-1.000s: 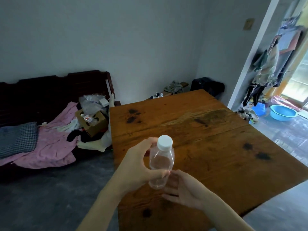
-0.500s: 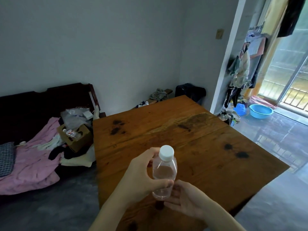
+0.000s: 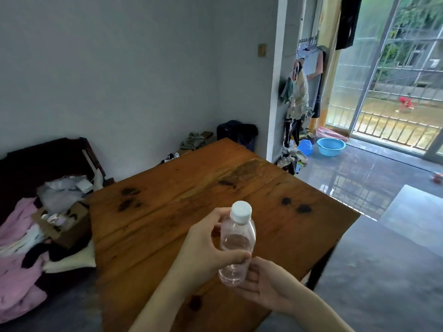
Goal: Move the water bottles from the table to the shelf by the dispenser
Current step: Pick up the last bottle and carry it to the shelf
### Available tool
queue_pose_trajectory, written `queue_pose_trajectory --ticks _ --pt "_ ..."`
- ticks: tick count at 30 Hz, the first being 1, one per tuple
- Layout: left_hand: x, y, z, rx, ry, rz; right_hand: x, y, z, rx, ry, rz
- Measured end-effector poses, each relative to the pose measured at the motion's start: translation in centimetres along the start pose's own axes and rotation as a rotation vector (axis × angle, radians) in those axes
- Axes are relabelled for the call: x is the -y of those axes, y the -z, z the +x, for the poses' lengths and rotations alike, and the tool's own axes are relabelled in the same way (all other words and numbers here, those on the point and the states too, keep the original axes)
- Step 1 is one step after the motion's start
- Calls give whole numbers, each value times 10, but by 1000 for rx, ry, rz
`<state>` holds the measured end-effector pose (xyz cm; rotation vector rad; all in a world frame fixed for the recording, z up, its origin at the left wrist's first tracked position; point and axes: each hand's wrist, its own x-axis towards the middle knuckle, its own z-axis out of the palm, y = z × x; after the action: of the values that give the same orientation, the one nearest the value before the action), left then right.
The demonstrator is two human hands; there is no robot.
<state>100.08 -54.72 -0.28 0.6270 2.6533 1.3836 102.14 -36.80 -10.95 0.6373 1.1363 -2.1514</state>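
Left hand (image 3: 203, 250) grips the bottle (image 3: 236, 248) mid-body, thumb across the near side, fingers curled round the far side. Right hand (image 3: 266, 286) sits under the base, fingers loosely spread, cupping it, not clamped. Bottle is held upright in the air above the near part of the table (image 3: 182, 188), white cap (image 3: 241, 212) on, clear wall, part-full at most. No shelf or dispenser in view.

Risks, as I judge them: thin plastic could buckle or slip if the left grip loosens. Walking off while looking elsewhere could catch the table corner. Floor at right looks glossy, maybe wet, so footing is a worry near the basin (image 3: 330, 146).
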Motion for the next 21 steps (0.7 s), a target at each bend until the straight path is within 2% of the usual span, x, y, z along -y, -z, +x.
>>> queue_pose_trajectory --ticks 6,11,21 --pt "-17 -24 16 52 -94 -44 3 22 -33 -64 95 18" --pt "-33 -34 26 162 -201 -76 -4 36 -55 -175 204 102" --pt "-48 -24 29 289 -357 -152 -21 21 -83 -277 330 235"
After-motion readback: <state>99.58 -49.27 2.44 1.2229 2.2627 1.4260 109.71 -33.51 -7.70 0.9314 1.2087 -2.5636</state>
